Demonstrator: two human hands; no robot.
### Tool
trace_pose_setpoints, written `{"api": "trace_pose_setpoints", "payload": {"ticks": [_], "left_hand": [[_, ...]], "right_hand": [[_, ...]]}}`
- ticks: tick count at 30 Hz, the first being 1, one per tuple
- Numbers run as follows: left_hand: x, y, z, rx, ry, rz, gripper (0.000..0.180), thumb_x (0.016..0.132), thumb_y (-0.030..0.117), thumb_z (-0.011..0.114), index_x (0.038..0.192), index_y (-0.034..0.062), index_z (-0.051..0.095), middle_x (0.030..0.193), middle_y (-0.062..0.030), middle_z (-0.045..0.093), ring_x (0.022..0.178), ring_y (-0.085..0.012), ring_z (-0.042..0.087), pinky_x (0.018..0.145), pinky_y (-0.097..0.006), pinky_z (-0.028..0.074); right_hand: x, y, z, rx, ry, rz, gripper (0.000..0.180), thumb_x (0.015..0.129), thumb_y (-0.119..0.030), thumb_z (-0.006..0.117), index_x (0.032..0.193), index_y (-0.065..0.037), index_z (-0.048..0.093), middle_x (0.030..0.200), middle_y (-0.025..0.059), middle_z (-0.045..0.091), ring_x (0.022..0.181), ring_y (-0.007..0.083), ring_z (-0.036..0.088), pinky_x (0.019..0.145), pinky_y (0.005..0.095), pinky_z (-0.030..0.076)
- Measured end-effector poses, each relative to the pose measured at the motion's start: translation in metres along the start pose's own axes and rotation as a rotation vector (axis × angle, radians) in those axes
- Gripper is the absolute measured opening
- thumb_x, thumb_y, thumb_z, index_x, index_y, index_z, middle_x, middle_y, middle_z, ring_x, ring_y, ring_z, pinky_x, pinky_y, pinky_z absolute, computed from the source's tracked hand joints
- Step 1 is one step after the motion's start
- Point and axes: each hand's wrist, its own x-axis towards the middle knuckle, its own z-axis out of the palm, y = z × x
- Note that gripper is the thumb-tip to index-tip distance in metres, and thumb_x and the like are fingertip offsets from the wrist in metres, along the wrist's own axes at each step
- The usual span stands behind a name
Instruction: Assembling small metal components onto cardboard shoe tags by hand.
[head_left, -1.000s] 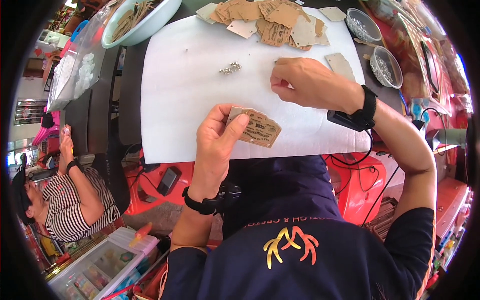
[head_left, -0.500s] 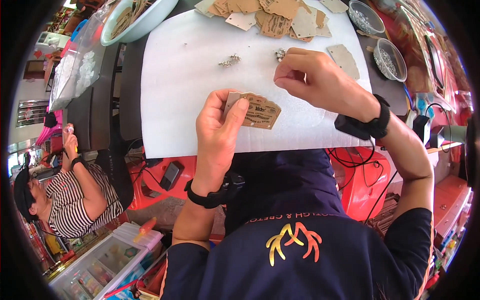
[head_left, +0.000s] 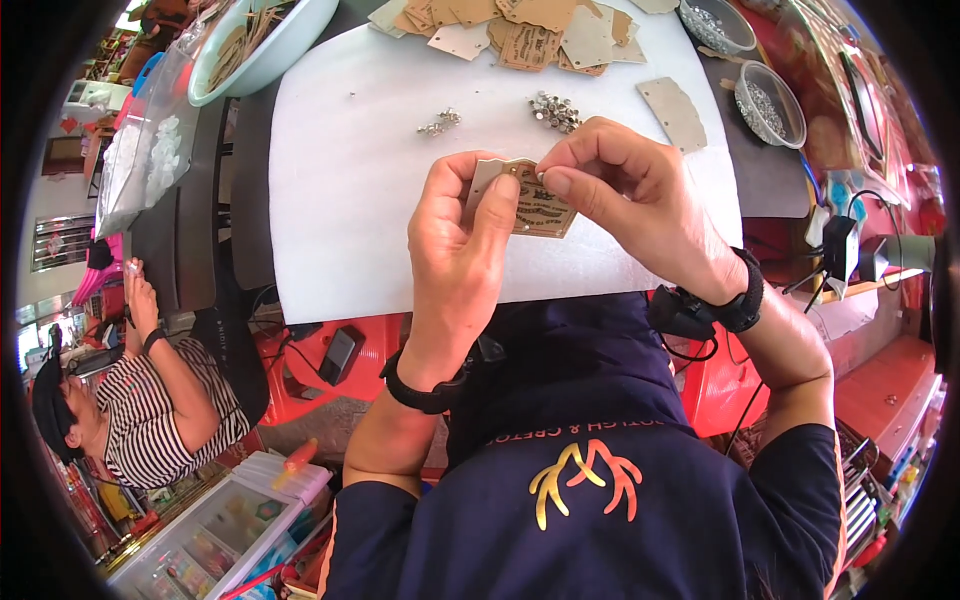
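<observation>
My left hand [head_left: 452, 245] grips a small brown printed plaque [head_left: 547, 214] with a scalloped edge, thumb on its face and a pale plate edge showing at its left. My right hand [head_left: 645, 195] pinches a tiny silver stud [head_left: 541, 177] between thumb and forefinger at the plaque's upper right edge. Just beyond the hands, a heap of silver studs [head_left: 556, 112] and a smaller cluster of metal bits [head_left: 438, 123] lie on the white foam sheet [head_left: 340, 210]. One blank grey plaque [head_left: 673, 114] lies apart, beyond my right hand.
Loose plaques [head_left: 535, 38] pile up at the far edge. Clear plastic tubs [head_left: 799, 130] of small metal parts stand at right. A pale basin [head_left: 275, 77] and a plastic bag [head_left: 160, 165] are at far left. Another person [head_left: 175, 405] sits at left, near a drawer box [head_left: 215, 535].
My right hand has moved left and down from beside the stud heap to the plaque, uncovering the heap. My left hand has shifted slightly right and up with the plaque.
</observation>
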Motion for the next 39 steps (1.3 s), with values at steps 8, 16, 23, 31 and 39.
{"api": "trace_pose_setpoints", "payload": {"ticks": [8, 16, 23, 31, 39], "left_hand": [[-0.003, -0.003, 0.008, 0.090, -0.012, 0.049, 0.014, 0.099, 0.008, 0.055, 0.110, -0.0005, 0.051, 0.097, -0.0052, 0.060, 0.086, -0.0065, 0.058, 0.076, -0.023, 0.050], [-0.003, -0.007, 0.006, 0.168, -0.058, 0.082, 0.013, 0.099, 0.006, 0.053, 0.110, -0.0015, 0.051, 0.096, -0.0042, 0.058, 0.084, -0.0072, 0.056, 0.075, -0.023, 0.049], [-0.005, -0.004, 0.010, 0.105, -0.072, 0.062, 0.015, 0.100, 0.007, 0.051, 0.112, -0.0016, 0.051, 0.099, -0.0047, 0.057, 0.089, -0.0069, 0.055, 0.079, -0.024, 0.048], [-0.005, -0.006, 0.009, 0.180, -0.058, 0.107, 0.015, 0.099, 0.008, 0.053, 0.110, -0.0016, 0.052, 0.096, -0.0048, 0.058, 0.084, -0.0078, 0.056, 0.075, -0.024, 0.049], [-0.008, -0.002, 0.010, 0.237, -0.063, 0.119, 0.015, 0.100, 0.007, 0.052, 0.112, -0.0012, 0.053, 0.096, -0.0044, 0.058, 0.084, -0.0071, 0.055, 0.074, -0.022, 0.047]], "right_hand": [[-0.003, 0.002, 0.003, -0.272, 0.153, -0.392, 0.009, 0.085, -0.007, 0.070, 0.091, -0.003, 0.065, 0.081, 0.0055, 0.057, 0.064, 0.0147, 0.051, 0.057, 0.0282, 0.044], [-0.002, 0.003, 0.005, -0.256, 0.140, -0.436, 0.010, 0.084, -0.006, 0.071, 0.091, -0.003, 0.065, 0.080, 0.0054, 0.057, 0.064, 0.0149, 0.052, 0.058, 0.0283, 0.044], [-0.002, 0.006, 0.002, -0.251, 0.142, -0.430, 0.009, 0.085, -0.006, 0.071, 0.090, -0.003, 0.065, 0.080, 0.0050, 0.057, 0.065, 0.0148, 0.053, 0.059, 0.0277, 0.045], [-0.001, 0.008, 0.001, -0.262, 0.152, -0.413, 0.009, 0.085, -0.007, 0.072, 0.090, -0.003, 0.065, 0.079, 0.0048, 0.057, 0.065, 0.0150, 0.053, 0.059, 0.0283, 0.045], [-0.001, 0.009, 0.001, -0.228, 0.146, -0.384, 0.011, 0.084, -0.009, 0.072, 0.089, -0.003, 0.064, 0.078, 0.0044, 0.057, 0.065, 0.0150, 0.053, 0.059, 0.0281, 0.044]]}}
